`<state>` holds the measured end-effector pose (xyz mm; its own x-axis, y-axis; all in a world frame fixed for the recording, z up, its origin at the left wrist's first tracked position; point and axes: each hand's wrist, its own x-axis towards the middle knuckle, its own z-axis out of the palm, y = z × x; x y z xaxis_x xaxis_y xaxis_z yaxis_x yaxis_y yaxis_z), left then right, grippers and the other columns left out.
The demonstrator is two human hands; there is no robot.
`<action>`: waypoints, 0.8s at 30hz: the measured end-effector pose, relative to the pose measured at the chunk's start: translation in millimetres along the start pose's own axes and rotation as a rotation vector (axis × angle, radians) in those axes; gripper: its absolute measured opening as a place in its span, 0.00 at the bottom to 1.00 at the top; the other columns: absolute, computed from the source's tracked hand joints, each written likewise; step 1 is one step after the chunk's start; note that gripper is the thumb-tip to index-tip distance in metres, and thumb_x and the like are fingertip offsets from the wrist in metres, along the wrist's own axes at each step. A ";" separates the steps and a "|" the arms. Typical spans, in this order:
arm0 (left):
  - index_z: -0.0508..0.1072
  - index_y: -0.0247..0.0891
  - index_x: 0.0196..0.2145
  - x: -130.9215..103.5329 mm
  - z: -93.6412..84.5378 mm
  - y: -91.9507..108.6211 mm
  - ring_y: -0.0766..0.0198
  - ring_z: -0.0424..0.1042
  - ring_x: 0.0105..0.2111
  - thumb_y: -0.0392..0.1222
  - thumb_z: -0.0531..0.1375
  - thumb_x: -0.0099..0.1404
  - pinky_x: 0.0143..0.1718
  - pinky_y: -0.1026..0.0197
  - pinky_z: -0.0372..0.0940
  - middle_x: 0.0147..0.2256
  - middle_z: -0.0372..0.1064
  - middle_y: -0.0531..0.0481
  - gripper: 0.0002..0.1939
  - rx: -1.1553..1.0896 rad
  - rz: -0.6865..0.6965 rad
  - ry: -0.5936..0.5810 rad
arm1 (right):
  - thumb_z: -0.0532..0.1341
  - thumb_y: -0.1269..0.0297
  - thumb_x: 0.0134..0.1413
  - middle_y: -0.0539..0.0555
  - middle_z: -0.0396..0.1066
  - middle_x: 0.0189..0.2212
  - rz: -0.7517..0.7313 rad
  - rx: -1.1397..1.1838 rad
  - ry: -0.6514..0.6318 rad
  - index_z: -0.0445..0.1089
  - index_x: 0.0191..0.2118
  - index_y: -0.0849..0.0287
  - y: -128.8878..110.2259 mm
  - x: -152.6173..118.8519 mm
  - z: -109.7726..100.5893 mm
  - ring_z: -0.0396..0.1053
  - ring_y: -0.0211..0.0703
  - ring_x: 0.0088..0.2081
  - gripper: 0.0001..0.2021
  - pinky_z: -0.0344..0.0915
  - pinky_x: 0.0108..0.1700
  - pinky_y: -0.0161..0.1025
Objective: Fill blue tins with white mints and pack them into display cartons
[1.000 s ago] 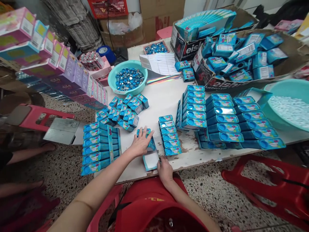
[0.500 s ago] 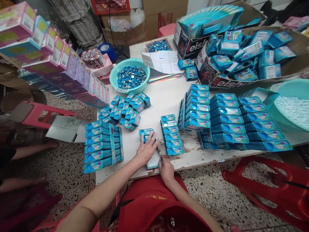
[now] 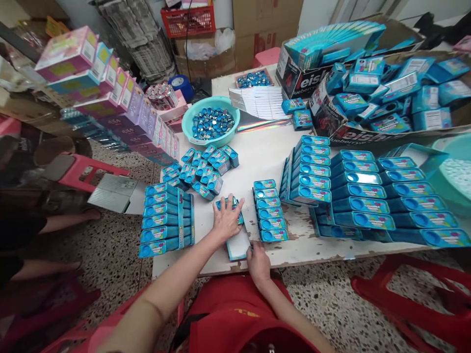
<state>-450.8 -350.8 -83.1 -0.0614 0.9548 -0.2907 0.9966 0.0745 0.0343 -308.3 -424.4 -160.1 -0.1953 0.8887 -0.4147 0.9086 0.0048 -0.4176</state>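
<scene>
My left hand (image 3: pixel 227 221) lies palm down, fingers spread, over small blue packs (image 3: pixel 220 204) at the far end of a shallow white-and-blue carton tray (image 3: pixel 238 245). It covers most of those packs. My right hand (image 3: pixel 258 262) is curled at the tray's near right corner, fingertips against its edge. Just right of the tray stands a row of blue packs (image 3: pixel 271 213) with round lids. To the left is a banded block of similar packs (image 3: pixel 160 220). Loose blue packs (image 3: pixel 202 169) cluster behind my left hand.
A turquoise basin (image 3: pixel 191 138) holds blue round caps. Stacked rows of packs (image 3: pixel 362 191) fill the table's right. Behind them is an open carton (image 3: pixel 342 132) of blue boxes. Pink and purple boxes (image 3: pixel 125 113) are piled left. A red stool (image 3: pixel 397 289) stands right.
The view has shifted, so the table's contents sit further right. My left hand has come slightly nearer with the packs under it, which now overlap the tray's far end. My right hand stays at its corner.
</scene>
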 end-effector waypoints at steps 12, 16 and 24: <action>0.48 0.31 0.64 57.7 -24.6 -69.6 0.44 0.40 0.64 0.58 0.52 0.61 0.60 0.38 0.42 0.64 0.44 0.32 0.41 -0.075 -0.521 0.308 | 0.47 0.53 0.62 0.59 0.70 0.41 -0.209 0.214 0.218 0.65 0.46 0.59 28.4 -21.3 1.2 0.72 0.46 0.39 0.18 0.67 0.36 0.39; 0.57 0.34 0.60 74.4 -18.2 -66.3 0.44 0.47 0.61 0.49 0.52 0.63 0.59 0.36 0.39 0.59 0.54 0.33 0.30 0.026 -0.501 0.303 | 0.46 0.53 0.63 0.59 0.70 0.38 -0.245 0.241 0.237 0.65 0.45 0.60 32.9 -21.1 -2.0 0.71 0.43 0.30 0.19 0.68 0.32 0.38; 0.62 0.39 0.56 77.5 -28.7 -62.3 0.47 0.59 0.49 0.51 0.56 0.60 0.47 0.47 0.56 0.48 0.61 0.37 0.28 0.008 -0.564 0.307 | 0.48 0.53 0.62 0.58 0.71 0.37 -0.269 0.285 0.235 0.66 0.44 0.59 34.7 -19.0 -3.7 0.71 0.42 0.31 0.17 0.68 0.32 0.38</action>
<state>-519.2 -273.2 -80.3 -0.5878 0.8087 0.0247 0.8071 0.5882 -0.0511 -271.8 -439.4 -163.8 -0.2917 0.9532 -0.0800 0.6929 0.1529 -0.7047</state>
